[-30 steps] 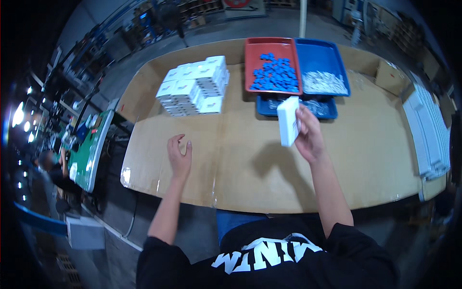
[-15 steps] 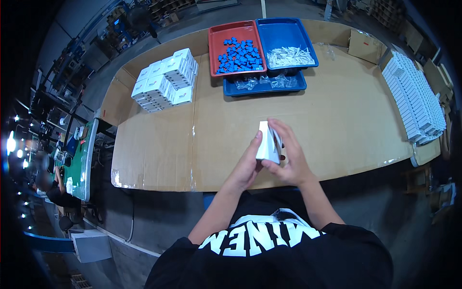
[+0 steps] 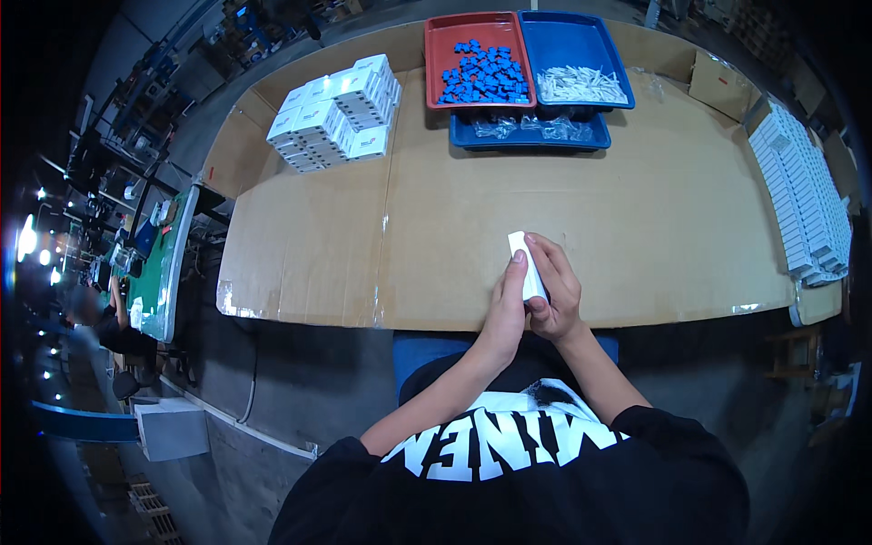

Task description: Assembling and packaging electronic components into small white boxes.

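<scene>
A small white box (image 3: 530, 272) is held between my two hands, close above the table's near edge. My left hand (image 3: 504, 313) presses on its left side, the thumb lying along the top. On the other side my right hand (image 3: 559, 295) wraps round the box with bent fingers. Only a narrow white face shows between the hands; the rest is covered by fingers and palms.
A cardboard-covered table (image 3: 472, 218) lies ahead. White boxes (image 3: 327, 118) are stacked at the far left, more white boxes (image 3: 795, 195) at the right. A red tray (image 3: 445, 41) holds blue parts; a blue tray (image 3: 572, 45) holds white pieces. Clear plastic bags (image 3: 536, 129) lie in the lower tray.
My hands have closed in on the white box, which shows a narrower face now. The gap between box and right palm is gone. The whole view has shifted a little.
</scene>
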`<state>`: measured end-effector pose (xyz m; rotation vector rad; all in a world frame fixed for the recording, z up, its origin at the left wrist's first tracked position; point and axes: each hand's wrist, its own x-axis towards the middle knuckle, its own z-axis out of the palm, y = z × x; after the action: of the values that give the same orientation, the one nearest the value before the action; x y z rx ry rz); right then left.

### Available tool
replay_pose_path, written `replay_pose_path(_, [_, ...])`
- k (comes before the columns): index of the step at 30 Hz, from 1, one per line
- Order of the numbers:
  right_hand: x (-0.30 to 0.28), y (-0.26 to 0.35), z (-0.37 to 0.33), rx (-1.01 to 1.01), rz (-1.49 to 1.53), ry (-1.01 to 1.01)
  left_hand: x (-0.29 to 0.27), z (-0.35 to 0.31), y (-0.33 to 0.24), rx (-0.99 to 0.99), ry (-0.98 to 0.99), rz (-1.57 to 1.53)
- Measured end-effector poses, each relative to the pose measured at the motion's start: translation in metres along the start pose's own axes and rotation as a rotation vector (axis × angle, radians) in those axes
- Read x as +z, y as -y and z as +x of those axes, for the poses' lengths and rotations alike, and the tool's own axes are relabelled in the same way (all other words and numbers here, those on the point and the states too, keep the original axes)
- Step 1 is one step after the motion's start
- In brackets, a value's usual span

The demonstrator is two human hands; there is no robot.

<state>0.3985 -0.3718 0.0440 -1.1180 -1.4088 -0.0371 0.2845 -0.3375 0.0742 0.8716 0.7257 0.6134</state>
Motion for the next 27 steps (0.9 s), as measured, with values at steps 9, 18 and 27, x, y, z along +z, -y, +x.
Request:
replay_pose_path(9, [0.013, 0.018, 0.008, 0.065, 0.034, 0.136, -0.015, -0.015, -0.022, -0.055, -0.009, -0.104])
replay_pose_path(18, [0.029, -0.008, 0.007, 0.112, 0.033, 0.096, -0.023, 0.014, -0.023, -0.073, -0.031, -0.125])
replay_pose_path(27, [0.039, -0.038, 0.004, 0.134, -0.006, 0.034, -0.026, 0.044, -0.018, -0.132, -0.029, -0.104])
